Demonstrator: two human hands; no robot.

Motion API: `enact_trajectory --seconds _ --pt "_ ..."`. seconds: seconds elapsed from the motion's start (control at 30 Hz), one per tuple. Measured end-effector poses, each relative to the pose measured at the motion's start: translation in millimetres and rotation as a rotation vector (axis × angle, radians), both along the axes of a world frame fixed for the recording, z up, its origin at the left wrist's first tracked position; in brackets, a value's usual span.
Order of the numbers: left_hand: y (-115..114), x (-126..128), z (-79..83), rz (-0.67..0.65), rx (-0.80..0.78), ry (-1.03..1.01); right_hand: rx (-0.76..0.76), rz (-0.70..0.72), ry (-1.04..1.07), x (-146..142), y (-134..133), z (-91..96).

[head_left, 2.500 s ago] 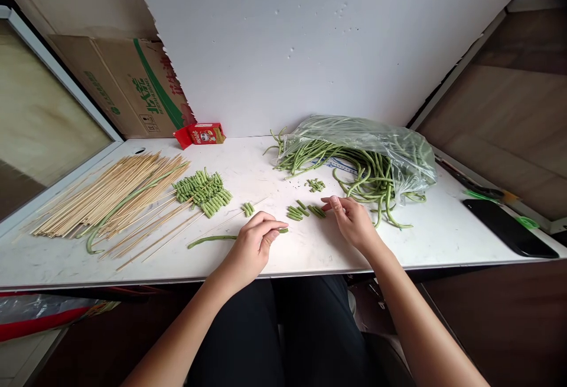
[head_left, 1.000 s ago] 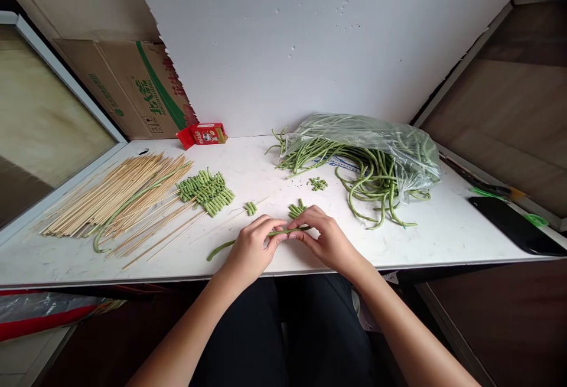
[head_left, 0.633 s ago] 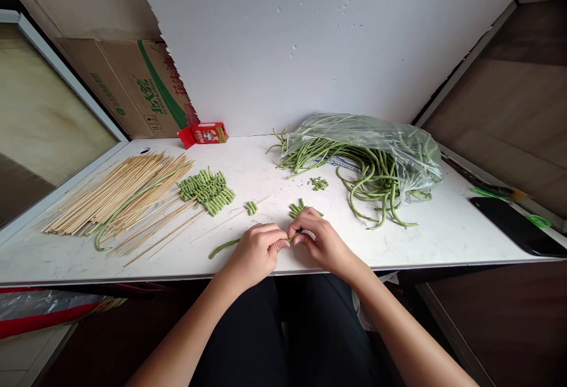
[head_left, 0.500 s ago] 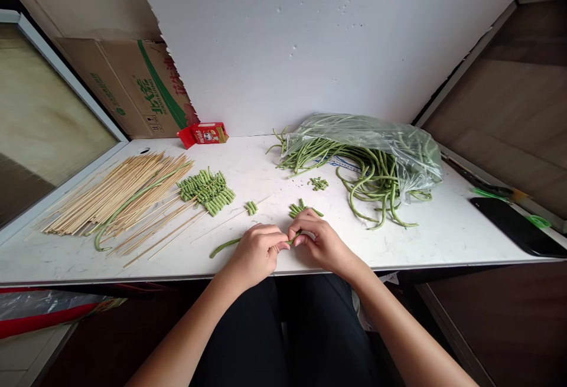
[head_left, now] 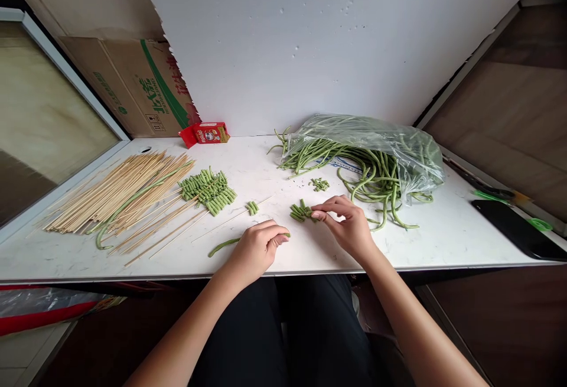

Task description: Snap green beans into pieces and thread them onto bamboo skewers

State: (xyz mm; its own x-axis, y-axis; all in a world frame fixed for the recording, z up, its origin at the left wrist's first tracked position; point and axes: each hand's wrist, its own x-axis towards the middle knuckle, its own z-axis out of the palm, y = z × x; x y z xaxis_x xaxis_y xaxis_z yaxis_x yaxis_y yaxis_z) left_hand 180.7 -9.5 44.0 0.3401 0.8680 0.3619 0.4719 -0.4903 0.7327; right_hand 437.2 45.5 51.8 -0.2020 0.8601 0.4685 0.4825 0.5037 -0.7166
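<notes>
Near the table's front edge, my left hand (head_left: 259, 250) is closed around a long green bean (head_left: 222, 246). One end of the bean trails out to the left, and a short tip shows at my fingertips. My right hand (head_left: 345, 221) pinches a short bean piece at the right side of a small pile of cut bean pieces (head_left: 300, 211); my fingers partly hide that piece. Farther left, a thin skewer (head_left: 225, 220) lies with a few bean pieces (head_left: 252, 207) on it. Beyond it is a block of bean pieces on skewers (head_left: 208, 191).
Many bare bamboo skewers (head_left: 110, 195) lie at the left, a long bean across them. At the back right rests a clear plastic bag (head_left: 376, 130) of long beans. Small bean scraps (head_left: 319, 184), a red packet (head_left: 208, 134) and a black phone (head_left: 518, 227) are also on the table.
My right hand has moved away from my left, to the right and farther back, reaching the small pile of bean pieces. My left hand still holds the long bean in about the same place.
</notes>
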Motion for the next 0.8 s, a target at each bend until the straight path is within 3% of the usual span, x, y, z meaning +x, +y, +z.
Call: enact_trajectory --seconds 0.23,0.4,0.53,0.67,0.8 --pt "0 3 4.7 0.036 -0.001 0.015 -0.033 -0.248 -0.207 15 12 -14.2" --pt "-1 2 7.1 0.058 0.026 0.059 0.003 -0.236 -0.333 17 15 -20.5" --pt "0 0 4.5 0.063 0.063 0.048 0.029 -0.237 -0.265 10 8 -8.5" --pt "0 3 4.5 0.066 0.116 -0.014 -0.077 0.023 -0.116 -11 -11 9.2" --pt "-2 6 7.6 0.064 0.143 -0.048 -0.144 0.285 -0.082 -30 -26 13.4"
